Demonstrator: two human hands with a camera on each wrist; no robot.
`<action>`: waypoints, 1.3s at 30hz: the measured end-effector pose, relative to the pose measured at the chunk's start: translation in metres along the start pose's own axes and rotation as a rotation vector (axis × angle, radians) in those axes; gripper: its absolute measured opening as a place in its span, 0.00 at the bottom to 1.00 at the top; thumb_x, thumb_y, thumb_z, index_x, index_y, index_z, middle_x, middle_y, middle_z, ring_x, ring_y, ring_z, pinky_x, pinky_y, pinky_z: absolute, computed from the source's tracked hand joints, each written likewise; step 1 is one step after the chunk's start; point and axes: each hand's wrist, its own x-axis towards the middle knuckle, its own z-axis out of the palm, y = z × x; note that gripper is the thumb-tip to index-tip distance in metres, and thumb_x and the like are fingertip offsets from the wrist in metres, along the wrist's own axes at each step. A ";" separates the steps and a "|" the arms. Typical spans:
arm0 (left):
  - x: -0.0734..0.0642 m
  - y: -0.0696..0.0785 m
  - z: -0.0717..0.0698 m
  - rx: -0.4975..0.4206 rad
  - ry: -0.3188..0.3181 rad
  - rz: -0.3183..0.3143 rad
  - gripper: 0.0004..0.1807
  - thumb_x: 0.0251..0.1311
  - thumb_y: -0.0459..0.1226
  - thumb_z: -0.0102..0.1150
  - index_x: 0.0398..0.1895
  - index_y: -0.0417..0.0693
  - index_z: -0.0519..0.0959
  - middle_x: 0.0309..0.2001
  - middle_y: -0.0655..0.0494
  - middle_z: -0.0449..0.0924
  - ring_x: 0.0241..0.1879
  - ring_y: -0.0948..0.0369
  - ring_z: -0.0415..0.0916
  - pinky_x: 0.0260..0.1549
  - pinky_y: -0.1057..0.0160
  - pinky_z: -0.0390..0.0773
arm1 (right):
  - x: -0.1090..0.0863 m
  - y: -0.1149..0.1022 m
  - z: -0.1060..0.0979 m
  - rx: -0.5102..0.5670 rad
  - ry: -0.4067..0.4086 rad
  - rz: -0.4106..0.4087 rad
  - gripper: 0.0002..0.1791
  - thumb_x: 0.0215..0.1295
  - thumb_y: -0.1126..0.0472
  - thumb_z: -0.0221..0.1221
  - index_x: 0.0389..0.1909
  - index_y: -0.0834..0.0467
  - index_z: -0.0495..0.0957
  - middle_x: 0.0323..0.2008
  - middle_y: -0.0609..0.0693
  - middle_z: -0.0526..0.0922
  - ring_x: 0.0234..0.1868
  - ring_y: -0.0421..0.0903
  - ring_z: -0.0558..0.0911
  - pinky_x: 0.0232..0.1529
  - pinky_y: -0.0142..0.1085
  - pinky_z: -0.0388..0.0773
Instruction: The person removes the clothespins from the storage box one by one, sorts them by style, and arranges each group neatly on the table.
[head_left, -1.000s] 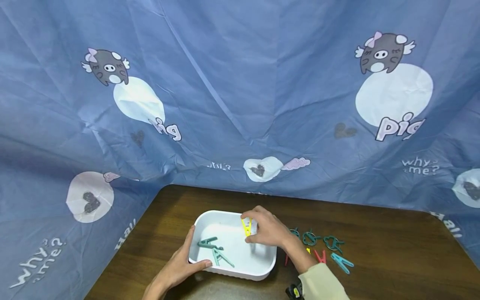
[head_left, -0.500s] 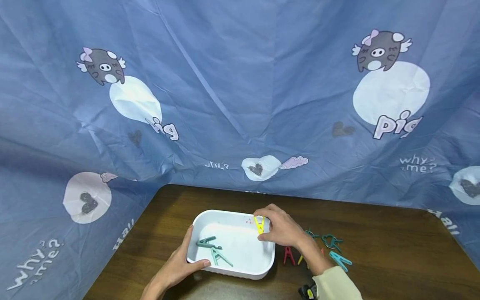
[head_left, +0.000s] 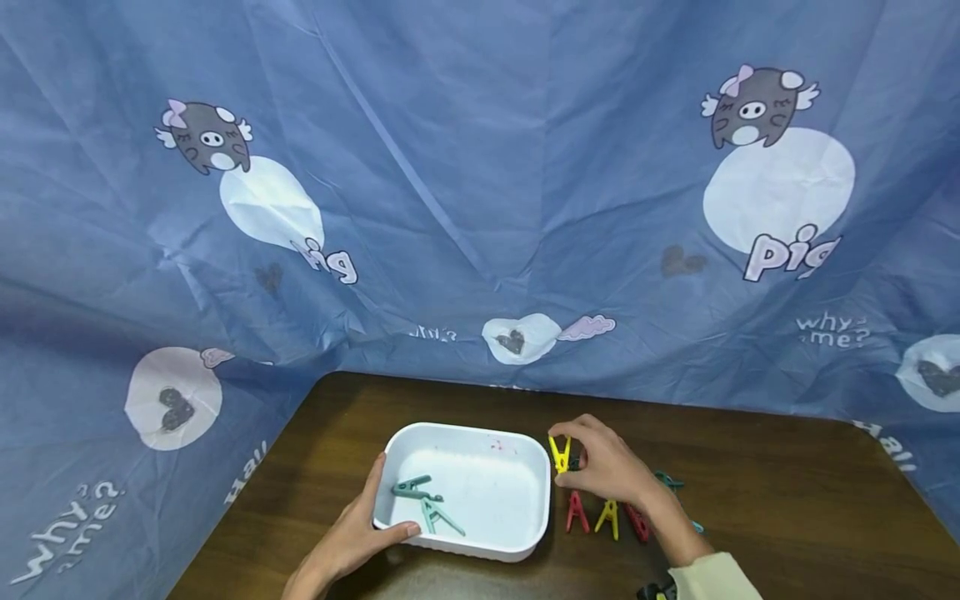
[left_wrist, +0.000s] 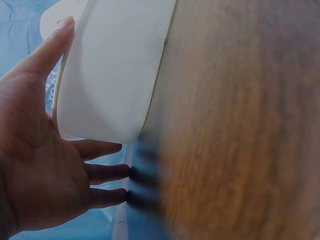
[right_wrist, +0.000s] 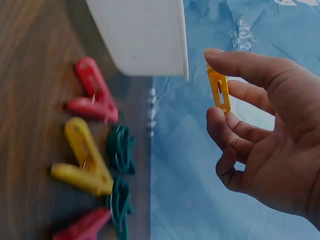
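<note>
A white plastic tray (head_left: pixel 465 547) sits on the table with a dark green clothespin (head_left: pixel 412 487) and a pale green clothespin (head_left: pixel 438 515) inside, toward its left. Spread around the near left corner, my left hand (head_left: pixel 348 533) touches the tray, its thumb at the near rim and its fingers along the left side. The left wrist view shows those fingers (left_wrist: pixel 107 172) mostly straight. My right hand (head_left: pixel 611 465) pinches a yellow clothespin (head_left: pixel 560 457) by its handles, just beyond the tray's right rim. In the right wrist view that yellow clothespin (right_wrist: pixel 219 90) is between thumb and fingertips.
Right of the tray lie a red clothespin (head_left: pixel 577 510), a second yellow one (head_left: pixel 609 518) and a darker red one (head_left: pixel 637 522). Green clips (right_wrist: pixel 120 150) lie beyond them; a blue clothespin (head_left: pixel 698 527) is mostly behind the right forearm. A blue curtain (head_left: pixel 450 167) hangs behind the table.
My right hand has moved right with the yellow clothespin, from over the tray to outside its right rim. The left hand has stayed at the tray's corner.
</note>
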 end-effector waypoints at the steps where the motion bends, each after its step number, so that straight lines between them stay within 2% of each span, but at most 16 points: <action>1: 0.000 0.000 0.000 0.000 0.002 -0.001 0.66 0.52 0.50 0.75 0.82 0.47 0.37 0.79 0.36 0.48 0.75 0.39 0.56 0.69 0.38 0.62 | -0.003 0.003 -0.002 -0.004 0.005 0.007 0.31 0.50 0.60 0.75 0.58 0.55 0.79 0.49 0.57 0.78 0.26 0.33 0.71 0.26 0.28 0.72; 8: -0.001 0.001 0.001 -0.010 0.003 -0.010 0.65 0.51 0.50 0.75 0.82 0.47 0.38 0.79 0.36 0.48 0.75 0.39 0.57 0.68 0.38 0.63 | -0.022 0.020 -0.015 -0.022 0.040 0.028 0.31 0.49 0.60 0.75 0.58 0.55 0.79 0.49 0.56 0.79 0.26 0.33 0.72 0.27 0.28 0.72; 14: -0.001 0.001 0.000 0.001 -0.009 0.000 0.65 0.52 0.49 0.75 0.82 0.48 0.37 0.79 0.35 0.49 0.75 0.38 0.57 0.68 0.38 0.63 | -0.039 0.035 -0.027 -0.015 0.037 0.101 0.32 0.51 0.60 0.75 0.59 0.54 0.78 0.51 0.58 0.78 0.25 0.34 0.72 0.25 0.29 0.72; 20: -0.001 0.000 0.000 -0.014 -0.006 0.001 0.66 0.52 0.49 0.75 0.82 0.48 0.37 0.80 0.36 0.47 0.76 0.39 0.56 0.69 0.38 0.62 | -0.053 0.050 -0.038 -0.012 0.051 0.127 0.33 0.52 0.59 0.74 0.61 0.55 0.76 0.52 0.60 0.77 0.24 0.34 0.71 0.24 0.30 0.71; 30: 0.000 0.002 0.000 -0.018 -0.006 -0.005 0.66 0.52 0.49 0.75 0.82 0.47 0.37 0.80 0.36 0.46 0.76 0.38 0.55 0.69 0.37 0.61 | -0.080 0.073 -0.052 -0.025 0.104 0.134 0.34 0.51 0.57 0.76 0.59 0.59 0.77 0.49 0.60 0.78 0.23 0.31 0.70 0.24 0.29 0.70; 39: 0.000 0.001 0.001 -0.019 -0.006 -0.008 0.65 0.52 0.49 0.75 0.82 0.47 0.37 0.80 0.37 0.46 0.76 0.40 0.55 0.69 0.38 0.61 | -0.107 0.098 -0.056 -0.052 0.114 0.217 0.35 0.49 0.56 0.76 0.59 0.61 0.77 0.51 0.63 0.78 0.21 0.32 0.69 0.22 0.30 0.69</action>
